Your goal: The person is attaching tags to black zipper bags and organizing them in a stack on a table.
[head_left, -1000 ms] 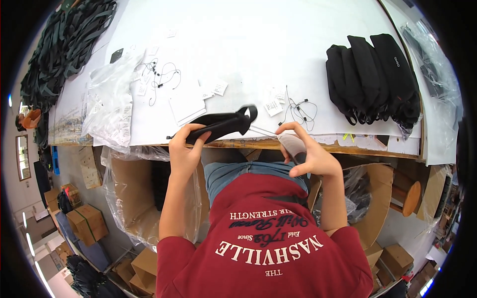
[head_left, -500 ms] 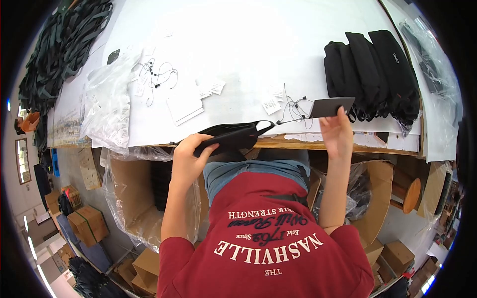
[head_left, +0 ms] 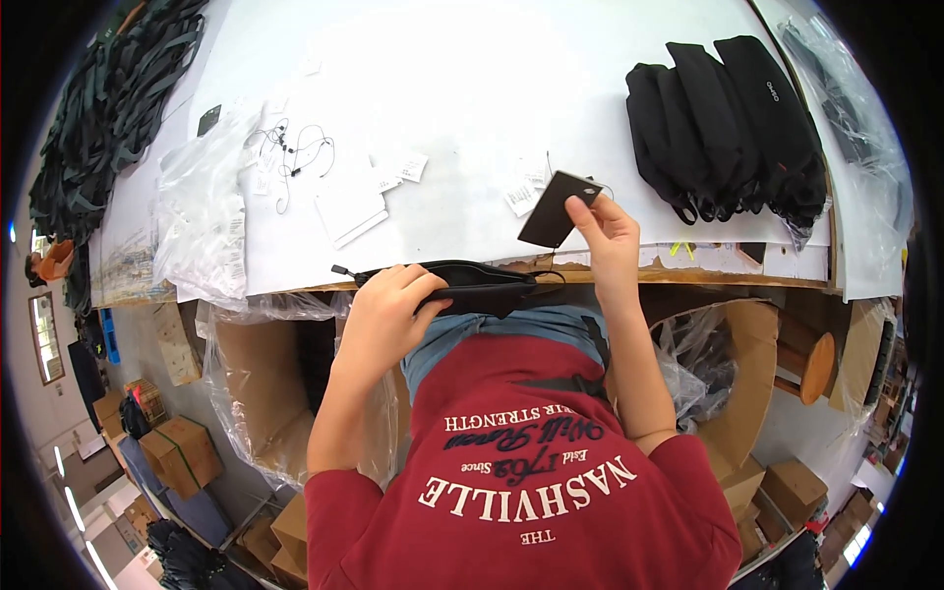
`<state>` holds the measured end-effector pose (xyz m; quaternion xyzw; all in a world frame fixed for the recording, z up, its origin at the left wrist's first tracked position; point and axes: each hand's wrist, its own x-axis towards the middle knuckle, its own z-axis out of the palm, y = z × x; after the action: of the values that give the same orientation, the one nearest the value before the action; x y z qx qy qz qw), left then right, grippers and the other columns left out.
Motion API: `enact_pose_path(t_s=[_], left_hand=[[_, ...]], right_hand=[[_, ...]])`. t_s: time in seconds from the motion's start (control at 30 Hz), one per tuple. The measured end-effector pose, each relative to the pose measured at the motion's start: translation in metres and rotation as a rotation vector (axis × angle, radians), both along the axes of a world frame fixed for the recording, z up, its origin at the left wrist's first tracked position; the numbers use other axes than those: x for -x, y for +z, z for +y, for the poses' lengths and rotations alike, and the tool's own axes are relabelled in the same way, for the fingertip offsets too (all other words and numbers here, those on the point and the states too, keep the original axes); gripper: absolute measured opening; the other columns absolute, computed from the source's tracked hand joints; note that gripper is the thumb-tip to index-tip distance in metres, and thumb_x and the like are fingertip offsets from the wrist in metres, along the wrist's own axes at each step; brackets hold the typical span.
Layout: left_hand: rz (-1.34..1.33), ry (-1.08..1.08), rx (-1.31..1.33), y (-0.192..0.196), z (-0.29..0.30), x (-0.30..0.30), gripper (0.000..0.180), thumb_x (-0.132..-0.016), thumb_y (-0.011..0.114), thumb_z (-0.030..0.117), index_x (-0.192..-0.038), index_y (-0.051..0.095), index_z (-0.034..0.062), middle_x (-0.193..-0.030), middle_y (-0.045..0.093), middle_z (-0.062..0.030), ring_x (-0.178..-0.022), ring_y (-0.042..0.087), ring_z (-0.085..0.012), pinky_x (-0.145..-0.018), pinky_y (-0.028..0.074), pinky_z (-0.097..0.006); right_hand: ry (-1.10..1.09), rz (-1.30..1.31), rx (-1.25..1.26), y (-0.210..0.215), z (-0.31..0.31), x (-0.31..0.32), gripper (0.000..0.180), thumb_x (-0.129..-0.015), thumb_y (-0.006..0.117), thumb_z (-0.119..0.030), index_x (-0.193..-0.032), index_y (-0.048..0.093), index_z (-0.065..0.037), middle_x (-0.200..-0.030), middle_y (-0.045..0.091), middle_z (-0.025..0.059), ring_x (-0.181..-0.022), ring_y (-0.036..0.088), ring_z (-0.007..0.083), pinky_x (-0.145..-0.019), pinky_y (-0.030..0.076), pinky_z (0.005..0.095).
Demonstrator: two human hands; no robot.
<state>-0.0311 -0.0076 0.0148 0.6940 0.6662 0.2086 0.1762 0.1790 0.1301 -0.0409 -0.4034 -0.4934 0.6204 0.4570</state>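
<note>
My left hand (head_left: pixel 398 310) grips a black fabric pouch (head_left: pixel 487 299) at its left end, just off the table's front edge. The pouch's mouth gapes upward, and a dark zipper pull (head_left: pixel 342 269) sticks out past the hand. Between thumb and fingers, my right hand (head_left: pixel 608 241) pinches a flat black hang tag (head_left: pixel 553 214), tilted above the pouch's right end. A thin dark cord runs down from the tag towards the pouch. Behind the tag, small white labels (head_left: pixel 519 201) lie on the white table (head_left: pixel 462 108).
Black pouches (head_left: pixel 723 128) are stacked at the right. Dark straps (head_left: pixel 108 118) heap up at the far left, near clear plastic (head_left: pixel 202 216). Loose black cords (head_left: pixel 295 157) and white cards (head_left: pixel 349 214) lie on the left half. Plastic-lined cartons (head_left: pixel 261 393) stand below the table edge.
My right hand has brought the tag left, closer to the pouch, and turned it steeper. The cord, stretched straight before, now hangs down. The pouch has come round to lie more level.
</note>
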Motion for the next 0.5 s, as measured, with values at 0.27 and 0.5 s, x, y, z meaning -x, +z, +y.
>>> enact_pose_path(t_s=[0.27,0.5], left_hand=[[0.003,-0.158,0.061,0.000,0.017,-0.009,0.015,-0.071,0.070,0.010,-0.083,0.063,0.0035,-0.082,0.059,-0.0066,-0.078,0.058,-0.0258,-0.071,0.047,-0.036],[-0.058,-0.202,0.075,0.004,0.028,-0.017,0.019,-0.069,0.072,0.011,-0.083,0.063,0.0020,-0.090,0.058,-0.0065,-0.081,0.057,-0.0247,-0.073,0.046,-0.035]], right_hand=[[0.136,-0.254,-0.310,0.021,-0.012,0.007,0.018,-0.072,0.078,-0.008,-0.071,0.063,0.002,-0.064,0.058,0.0030,-0.070,0.048,0.0139,-0.066,0.039,0.0268],[0.394,-0.657,-0.666,0.017,-0.030,0.013,0.015,-0.073,0.073,-0.020,-0.074,0.069,-0.005,-0.065,0.061,0.0024,-0.077,0.054,0.0227,-0.072,0.042,0.0355]])
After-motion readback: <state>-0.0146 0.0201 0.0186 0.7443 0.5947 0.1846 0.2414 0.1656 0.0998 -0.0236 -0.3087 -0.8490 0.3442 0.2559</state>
